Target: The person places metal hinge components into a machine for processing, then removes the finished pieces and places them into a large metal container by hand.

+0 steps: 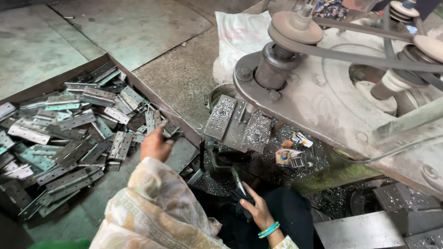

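My left hand (154, 145) reaches into a shallow metal tray (138, 85) heaped with several grey metal hinges (69, 133). Its fingers are curled around one hinge (162, 130) at the right edge of the heap. My right hand (255, 208), with blue bangles on the wrist, rests low near my lap and pinches a thin metal piece (239, 181) that points up toward the machine. Just above it, flat steel plates (237, 124) covered in shiny metal shavings sit on the machine's work area.
A large belt-driven machine (341, 87) with pulleys and a spindle fills the right side. A white sack (240, 32) lies behind it. Small wrappers (288, 154) and shavings litter the dark base. Steel blocks (369, 226) stand at lower right. Concrete floor lies behind the tray.
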